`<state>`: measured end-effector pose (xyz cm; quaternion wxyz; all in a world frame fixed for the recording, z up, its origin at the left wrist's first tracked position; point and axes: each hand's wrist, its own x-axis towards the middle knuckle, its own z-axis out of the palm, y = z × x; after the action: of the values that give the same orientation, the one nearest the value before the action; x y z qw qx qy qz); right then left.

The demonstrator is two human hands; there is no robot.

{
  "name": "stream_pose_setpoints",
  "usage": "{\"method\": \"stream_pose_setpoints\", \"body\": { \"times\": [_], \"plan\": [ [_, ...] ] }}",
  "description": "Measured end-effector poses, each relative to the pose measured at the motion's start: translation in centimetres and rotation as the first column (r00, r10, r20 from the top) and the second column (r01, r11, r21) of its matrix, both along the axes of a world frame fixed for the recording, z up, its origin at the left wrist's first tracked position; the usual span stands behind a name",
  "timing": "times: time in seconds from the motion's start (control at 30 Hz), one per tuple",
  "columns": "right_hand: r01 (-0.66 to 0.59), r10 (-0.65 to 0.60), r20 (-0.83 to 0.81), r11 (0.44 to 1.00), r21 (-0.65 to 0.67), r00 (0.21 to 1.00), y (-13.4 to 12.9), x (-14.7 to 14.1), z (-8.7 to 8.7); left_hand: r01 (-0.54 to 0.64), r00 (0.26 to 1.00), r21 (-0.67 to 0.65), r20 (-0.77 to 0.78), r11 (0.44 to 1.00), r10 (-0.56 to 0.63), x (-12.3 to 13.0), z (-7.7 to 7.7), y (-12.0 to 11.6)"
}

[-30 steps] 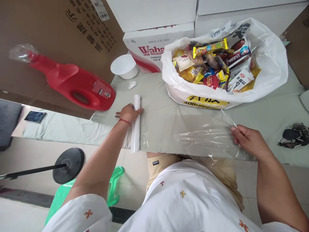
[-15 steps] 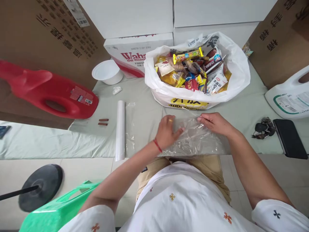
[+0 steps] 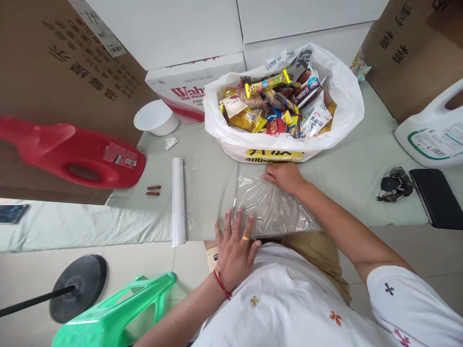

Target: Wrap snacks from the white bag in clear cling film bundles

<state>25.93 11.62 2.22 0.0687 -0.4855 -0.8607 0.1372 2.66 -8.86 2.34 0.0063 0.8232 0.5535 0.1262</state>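
A sheet of clear plastic film [image 3: 275, 212] lies across the table's front part, wrinkled on the right. My left hand [image 3: 234, 246] is spread flat with fingers apart at the film's near edge. At the film's far edge, close to the white bag, my right hand [image 3: 284, 177] is closed, its fingers pinching the film. The white roll [image 3: 178, 202] stands off to the left, lying lengthwise toward the table's front edge. Behind my right hand, the open white plastic bag [image 3: 343, 120] holds several wrapped snacks [image 3: 277, 103].
A red jug [image 3: 87, 159], a white bowl [image 3: 159, 118], a crumpled plastic bit [image 3: 170, 142] and brown strips [image 3: 153, 191] are at left. On the right are keys [image 3: 395, 185], a black phone [image 3: 439, 197] and a white jug [image 3: 430, 140]. Boxes stand behind; a green stool [image 3: 94, 320] is below.
My left hand has moved toward the table's front edge and spread open. My right hand has shifted left with the film's edge, and the film lies flatter. The whole view has shifted slightly.
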Motion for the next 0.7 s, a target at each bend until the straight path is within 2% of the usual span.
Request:
{"method": "stream_pose_setpoints", "body": {
  "times": [0.03,0.1,0.17,0.3,0.43,0.5,0.53,0.63,0.67,0.7],
  "plan": [
    [-0.016,0.016,0.003,1.0,0.018,1.0,0.2,-0.6,-0.1,0.0,0.998,0.062,0.059,0.998,-0.003,0.4,0.8,0.4],
    [-0.038,0.038,0.004,0.998,0.043,0.999,0.5,-1.5,-0.2,0.08,0.979,0.146,0.175,0.986,-0.106,1.5,2.0,2.2],
    [-0.044,0.043,0.007,0.997,0.061,0.999,0.7,-2.1,-0.2,0.183,0.956,0.094,0.217,0.979,-0.199,2.7,2.2,5.1],
    [-0.047,0.046,0.014,0.995,0.083,0.999,0.6,-1.5,-0.4,0.061,0.997,-0.116,0.053,0.991,-0.055,3.0,0.2,10.5],
    [-0.009,0.009,0.067,1.0,-0.005,0.998,-0.7,1.3,-0.3,-0.028,0.998,-0.183,-0.066,0.983,0.016,0.7,-1.6,12.5],
    [0.024,-0.019,0.11,0.999,-0.041,0.994,-2.1,2.8,1.1,-0.059,0.996,-0.2,-0.08,0.978,0.044,-0.2,-1.8,12.6],
    [0.005,0.001,0.097,0.998,-0.06,0.995,-2.9,3.6,2.4,-0.068,0.995,-0.208,-0.08,0.976,0.052,-0.5,-1.8,12.7],
    [-0.061,0.054,-0.12,0.996,-0.059,0.991,-4.0,5.7,7.5,-0.08,0.995,-0.214,-0.078,0.973,0.065,-0.6,-1.7,12.8],
    [0.015,-0.016,-0.211,1.0,-0.007,0.977,-3.5,6.4,9.2,-0.079,0.995,-0.213,-0.076,0.974,0.065,-0.5,-1.7,12.9],
    [0.165,-0.141,-0.277,0.984,0.065,0.951,-2.5,7.0,10.7,-0.076,0.995,-0.211,-0.072,0.974,0.062,-0.4,-1.7,12.9]
  ]
}}
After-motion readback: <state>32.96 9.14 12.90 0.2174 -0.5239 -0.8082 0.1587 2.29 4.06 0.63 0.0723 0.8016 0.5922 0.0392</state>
